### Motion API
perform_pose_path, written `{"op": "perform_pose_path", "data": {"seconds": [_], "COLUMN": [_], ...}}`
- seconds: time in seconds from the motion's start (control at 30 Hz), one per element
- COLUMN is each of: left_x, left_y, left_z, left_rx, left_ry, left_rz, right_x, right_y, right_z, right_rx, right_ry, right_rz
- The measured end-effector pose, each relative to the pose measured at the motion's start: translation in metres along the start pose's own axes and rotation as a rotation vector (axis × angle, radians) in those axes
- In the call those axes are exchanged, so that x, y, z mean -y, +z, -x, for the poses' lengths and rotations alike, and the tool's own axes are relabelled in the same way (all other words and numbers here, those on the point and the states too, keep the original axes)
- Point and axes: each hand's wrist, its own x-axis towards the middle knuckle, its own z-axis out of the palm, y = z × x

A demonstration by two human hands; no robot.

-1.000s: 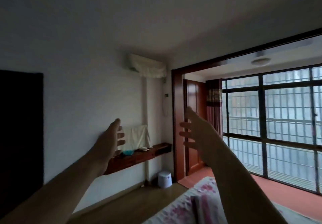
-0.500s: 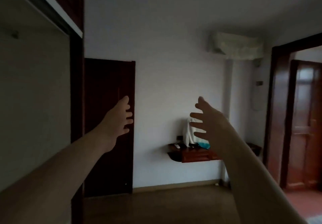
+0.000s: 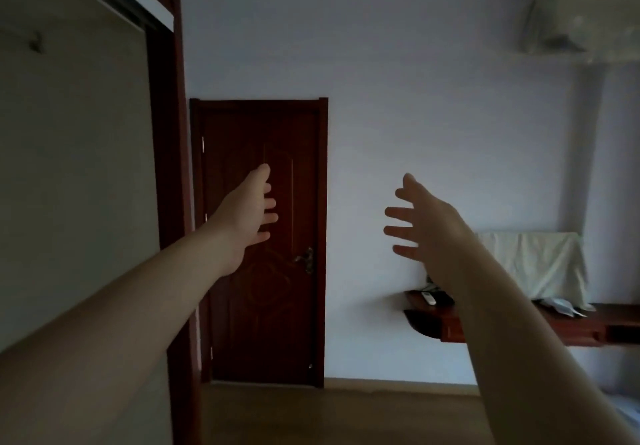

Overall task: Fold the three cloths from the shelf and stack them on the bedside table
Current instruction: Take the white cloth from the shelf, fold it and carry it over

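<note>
Left hand (image 3: 247,214): raised at arm's length, fingers spread, palm inward, grasping nothing; seen against the dark wooden door (image 3: 259,240).
Right hand (image 3: 426,223): raised likewise, fingers splayed, empty, well apart from the left.
Cloth (image 3: 533,264): a pale one hangs draped above the wall shelf (image 3: 519,327) at right, partly hidden by the right forearm; other cloths cannot be told.
Shelf edge: rounded left end juts from the wall, small items on top.
Open room: bare wooden floor (image 3: 346,413) between door and shelf.
Left edge: wardrobe frame (image 3: 173,167) close beside the left arm.
</note>
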Motion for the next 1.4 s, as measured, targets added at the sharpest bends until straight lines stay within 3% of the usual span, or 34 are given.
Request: {"op": "perform_pose_path", "data": {"seconds": [0.3, 0.77, 1.03, 1.4], "left_x": [0.049, 0.156, 0.199, 0.26], "left_y": [0.016, 0.039, 0.082, 0.192], "left_z": [-0.11, -0.36, -0.463, -0.583], "left_rx": [-0.012, 0.19, 0.343, 0.396], "left_ry": [-0.011, -0.044, -0.12, -0.131], "left_rz": [-0.013, 0.106, 0.177, 0.165], "right_x": [-0.041, -0.116, -0.143, -0.201], "right_y": [0.021, 0.075, 0.058, -0.023], "right_z": [-0.111, -0.315, -0.397, -0.521], "right_rx": [-0.007, -0.156, -0.318, -0.388], "right_ry": [0.012, 0.056, 0.079, 0.057], "right_rz": [0.05, 0.123, 0.133, 0.141]}}
